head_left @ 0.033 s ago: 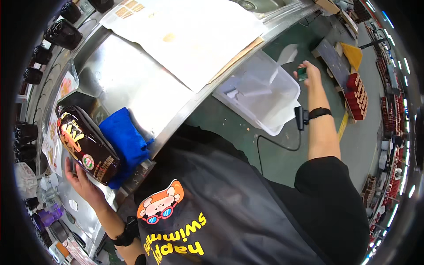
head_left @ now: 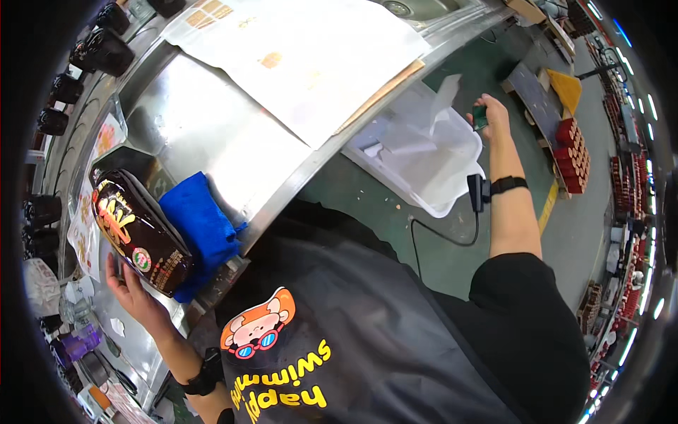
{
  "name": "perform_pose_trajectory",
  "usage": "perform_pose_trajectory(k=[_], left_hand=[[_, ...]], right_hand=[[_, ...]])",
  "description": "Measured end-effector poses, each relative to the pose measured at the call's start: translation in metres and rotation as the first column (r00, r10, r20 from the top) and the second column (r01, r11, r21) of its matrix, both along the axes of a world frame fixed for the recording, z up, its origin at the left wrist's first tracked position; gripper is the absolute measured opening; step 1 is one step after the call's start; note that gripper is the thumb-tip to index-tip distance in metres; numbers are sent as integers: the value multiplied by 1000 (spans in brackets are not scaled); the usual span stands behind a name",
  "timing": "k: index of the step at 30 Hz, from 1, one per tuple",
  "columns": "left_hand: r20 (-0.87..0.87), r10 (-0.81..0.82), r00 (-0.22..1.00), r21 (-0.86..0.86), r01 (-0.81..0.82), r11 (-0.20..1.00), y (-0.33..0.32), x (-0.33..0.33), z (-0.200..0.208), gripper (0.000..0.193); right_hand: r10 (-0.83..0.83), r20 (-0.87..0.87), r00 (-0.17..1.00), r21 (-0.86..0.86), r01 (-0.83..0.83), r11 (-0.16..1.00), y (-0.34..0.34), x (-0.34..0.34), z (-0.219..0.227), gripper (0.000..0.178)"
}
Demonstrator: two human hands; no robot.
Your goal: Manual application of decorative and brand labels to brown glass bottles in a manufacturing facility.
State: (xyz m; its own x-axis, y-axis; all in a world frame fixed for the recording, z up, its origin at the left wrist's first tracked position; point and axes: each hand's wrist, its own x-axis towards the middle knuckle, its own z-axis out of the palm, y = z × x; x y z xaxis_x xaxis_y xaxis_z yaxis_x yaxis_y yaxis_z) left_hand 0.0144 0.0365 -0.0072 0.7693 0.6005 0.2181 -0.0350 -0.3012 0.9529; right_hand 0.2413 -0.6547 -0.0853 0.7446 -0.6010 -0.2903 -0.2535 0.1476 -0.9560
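Note:
A glossy dark-brown jar (head_left: 138,233) with gold lettering and a round badge lies tilted on the bench at the left, against a crumpled blue cloth (head_left: 201,215). Beside its lower side is my left hand (head_left: 134,293), fingers apart and at the jar's surface without wrapping round it. Out to the right, my right hand (head_left: 496,116) is closed on a small flat green piece (head_left: 480,118); its exact kind I cannot make out. Just left of that hand, a white paper scrap (head_left: 445,97) hangs above the white plastic bin (head_left: 441,201), which holds more white pieces.
A large stained white sheet (head_left: 318,63) covers the far part of the metal bench (head_left: 191,99). Several dark jars (head_left: 102,53) line the left side. A black cable (head_left: 452,244) hangs from my right wrist strap. Stacked red jars (head_left: 571,155) stand at the right.
The white scrap has shifted left and now hangs more upright above the bin. My right hand has moved slightly left and up; my left hand and the jar stay nearly still.

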Motion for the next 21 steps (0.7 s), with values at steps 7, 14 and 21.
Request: perform_pose_trajectory(k=[7,14,21], left_hand=[[38,-36,999,-119,41,992,-5,-17,-23,41],[62,-27,998,-101,33,994,-21,-19,-20,40],[-15,-49,999,61,49,997,-23,-17,-21,40]], right_hand=[[909,-29,416,-968,-237,78,220,-13,111,36],[777,-380,501,-925,-207,-319,274,1,95,32],[753,-462,469,-885,-295,-359,316,21,117,39]])
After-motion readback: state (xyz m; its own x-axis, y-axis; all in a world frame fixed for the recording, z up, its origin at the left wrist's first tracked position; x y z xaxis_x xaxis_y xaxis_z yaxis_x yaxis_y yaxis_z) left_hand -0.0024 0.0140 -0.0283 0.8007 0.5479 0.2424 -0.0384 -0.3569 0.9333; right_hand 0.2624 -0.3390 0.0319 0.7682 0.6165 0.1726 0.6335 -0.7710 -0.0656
